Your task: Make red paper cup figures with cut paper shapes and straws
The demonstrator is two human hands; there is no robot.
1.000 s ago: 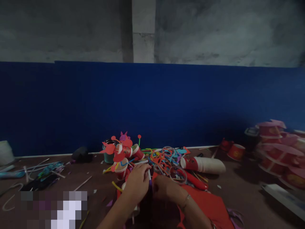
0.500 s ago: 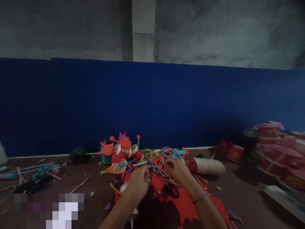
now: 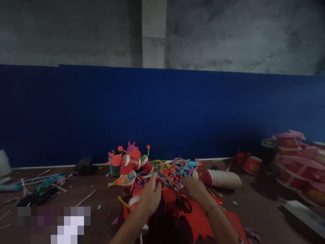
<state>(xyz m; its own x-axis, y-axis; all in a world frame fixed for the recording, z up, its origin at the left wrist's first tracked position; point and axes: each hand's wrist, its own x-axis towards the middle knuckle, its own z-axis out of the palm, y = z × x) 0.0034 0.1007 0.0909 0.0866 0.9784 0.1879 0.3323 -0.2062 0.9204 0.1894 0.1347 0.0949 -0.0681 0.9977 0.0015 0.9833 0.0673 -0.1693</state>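
My left hand (image 3: pixel 150 195) is curled at the near edge of a tangle of coloured strips and rings (image 3: pixel 175 169), fingers closed on a small thing I cannot make out. Just to its right, my right hand (image 3: pixel 195 188) rests with bent fingers on the same pile, close to black-handled scissors (image 3: pixel 182 203) lying on red paper sheets (image 3: pixel 200 220). Left of the hands stands a cluster of decorated red paper cups (image 3: pixel 130 164) with red cut-outs. A sleeve of stacked white cups (image 3: pixel 220 178) lies on its side to the right.
The brown table (image 3: pixel 254 203) runs to a blue wall panel (image 3: pixel 162 112). Stacks of red bowls with pink lids (image 3: pixel 297 162) crowd the right end. Straws and scraps (image 3: pixel 40 183) litter the left, near a dark object (image 3: pixel 85 165). A white board (image 3: pixel 302 211) lies front right.
My right hand moved from beside my left hand up into the pile of strips, then drew back a little toward me. My left hand shifted slightly forward. The scissors came into view.
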